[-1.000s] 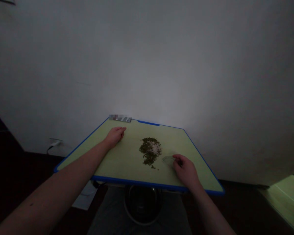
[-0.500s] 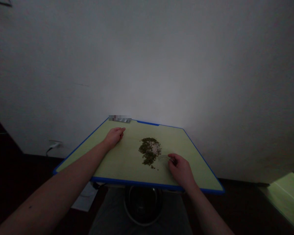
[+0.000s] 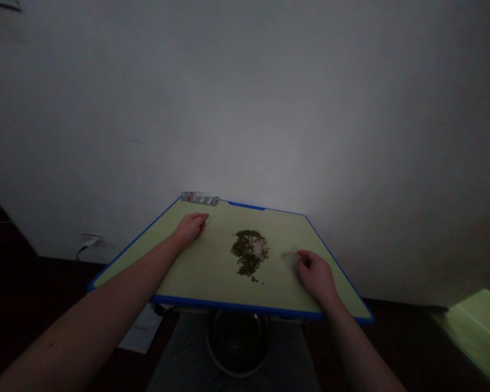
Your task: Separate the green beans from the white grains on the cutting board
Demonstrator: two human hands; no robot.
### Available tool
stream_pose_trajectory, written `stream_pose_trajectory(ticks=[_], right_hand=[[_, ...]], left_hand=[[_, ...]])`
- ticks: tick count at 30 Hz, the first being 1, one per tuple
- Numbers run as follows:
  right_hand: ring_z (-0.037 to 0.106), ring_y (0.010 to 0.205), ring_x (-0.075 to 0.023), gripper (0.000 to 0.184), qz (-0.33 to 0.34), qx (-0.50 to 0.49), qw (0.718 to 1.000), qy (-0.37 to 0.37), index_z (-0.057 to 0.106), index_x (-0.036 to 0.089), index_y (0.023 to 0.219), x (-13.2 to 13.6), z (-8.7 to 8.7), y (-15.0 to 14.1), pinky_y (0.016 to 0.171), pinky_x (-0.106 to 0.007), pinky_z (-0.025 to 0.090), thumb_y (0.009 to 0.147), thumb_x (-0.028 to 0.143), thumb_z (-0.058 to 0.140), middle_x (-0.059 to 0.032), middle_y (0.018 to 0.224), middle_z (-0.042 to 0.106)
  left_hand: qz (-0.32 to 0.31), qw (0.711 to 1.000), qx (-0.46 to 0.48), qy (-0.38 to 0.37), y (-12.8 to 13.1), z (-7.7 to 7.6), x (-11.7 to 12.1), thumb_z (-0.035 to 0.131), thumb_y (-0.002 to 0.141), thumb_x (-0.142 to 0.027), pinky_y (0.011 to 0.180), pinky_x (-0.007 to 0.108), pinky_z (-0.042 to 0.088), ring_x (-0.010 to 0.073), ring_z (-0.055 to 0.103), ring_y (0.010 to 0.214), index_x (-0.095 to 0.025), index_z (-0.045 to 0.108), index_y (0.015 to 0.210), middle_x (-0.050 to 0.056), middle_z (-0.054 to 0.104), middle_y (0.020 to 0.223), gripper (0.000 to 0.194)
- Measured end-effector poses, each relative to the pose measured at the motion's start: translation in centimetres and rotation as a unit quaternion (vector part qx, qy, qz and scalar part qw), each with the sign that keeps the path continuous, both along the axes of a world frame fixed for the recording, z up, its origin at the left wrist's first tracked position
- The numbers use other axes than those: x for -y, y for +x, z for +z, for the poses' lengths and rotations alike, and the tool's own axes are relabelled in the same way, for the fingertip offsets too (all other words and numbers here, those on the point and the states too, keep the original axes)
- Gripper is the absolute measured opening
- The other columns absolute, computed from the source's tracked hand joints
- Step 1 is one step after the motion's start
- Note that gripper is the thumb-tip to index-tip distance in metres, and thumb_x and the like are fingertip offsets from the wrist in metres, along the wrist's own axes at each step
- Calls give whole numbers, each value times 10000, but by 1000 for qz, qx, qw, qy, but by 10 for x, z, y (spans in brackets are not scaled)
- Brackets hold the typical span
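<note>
A loose pile of small green grains or beans (image 3: 245, 261) lies mid-board, with a patch of pale grains (image 3: 259, 247) mixed in at its right side. To the right of the pile, my right hand (image 3: 316, 275) is closed on a clear, see-through piece with a curved edge (image 3: 289, 254); its exact kind is too faint to tell. My left hand (image 3: 190, 230) rests on the board left of the pile, fingers curled and closed. Whatever may be inside those fingers is hidden.
The yellowish board (image 3: 212, 272) has a blue rim and stands against a grey wall (image 3: 245, 109). A partly pixelated striped object (image 3: 206, 200) lies at its far left corner. Below the near edge sits a round metal bowl (image 3: 239, 345). A plug (image 3: 90, 241) is in the wall at left.
My right hand has moved right, away from the pile, carrying the clear piece with it. My left hand and the grains look the same.
</note>
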State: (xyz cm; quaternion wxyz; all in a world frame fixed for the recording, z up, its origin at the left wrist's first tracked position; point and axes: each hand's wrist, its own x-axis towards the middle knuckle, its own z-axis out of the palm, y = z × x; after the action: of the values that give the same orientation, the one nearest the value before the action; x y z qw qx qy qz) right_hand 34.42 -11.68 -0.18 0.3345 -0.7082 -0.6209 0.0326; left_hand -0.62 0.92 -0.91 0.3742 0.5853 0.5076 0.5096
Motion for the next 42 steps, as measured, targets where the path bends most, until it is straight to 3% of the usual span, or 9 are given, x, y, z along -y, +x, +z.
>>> stream_pose_trajectory(ticks=[3,8,11,24,42], right_hand=[[597,721,-189,326,2,-14,1000,13,639,132,986,0,-1,-1,701,-305,438,727,261,490,-78,795,660],[583,643,-168,324,110,-121,986,-19,614,141,997,4,-8,-18,607,-279,453,738,286,486,-47,725,635],[575,638,-163,315,133,-127,983,-27,620,150,988,4,-9,-29,605,-282,450,735,279,486,-42,724,630],[550,606,-150,293,170,-106,979,-45,634,162,950,11,-7,-30,576,-270,424,717,250,480,-20,683,611],[559,633,-158,283,152,-99,983,-30,635,160,939,8,-3,-35,602,-278,433,712,246,489,-29,712,624]], left_hand=[[3,1000,3,-5,1,2,2,475,728,-476,404,254,259,85,319,333,-190,423,455,-53,357,346,399],[2,1000,10,-11,4,5,3,478,732,-476,403,254,257,84,312,330,-191,422,458,-53,357,342,399],[4,1000,7,-9,3,4,2,483,727,-488,408,254,264,85,321,334,-190,430,464,-53,362,350,401],[3,1000,6,-13,4,7,3,479,732,-477,408,260,257,86,316,329,-191,422,442,-51,356,343,411],[1,1000,10,-2,3,3,1,479,723,-472,410,253,262,85,317,341,-191,423,453,-50,364,358,393]])
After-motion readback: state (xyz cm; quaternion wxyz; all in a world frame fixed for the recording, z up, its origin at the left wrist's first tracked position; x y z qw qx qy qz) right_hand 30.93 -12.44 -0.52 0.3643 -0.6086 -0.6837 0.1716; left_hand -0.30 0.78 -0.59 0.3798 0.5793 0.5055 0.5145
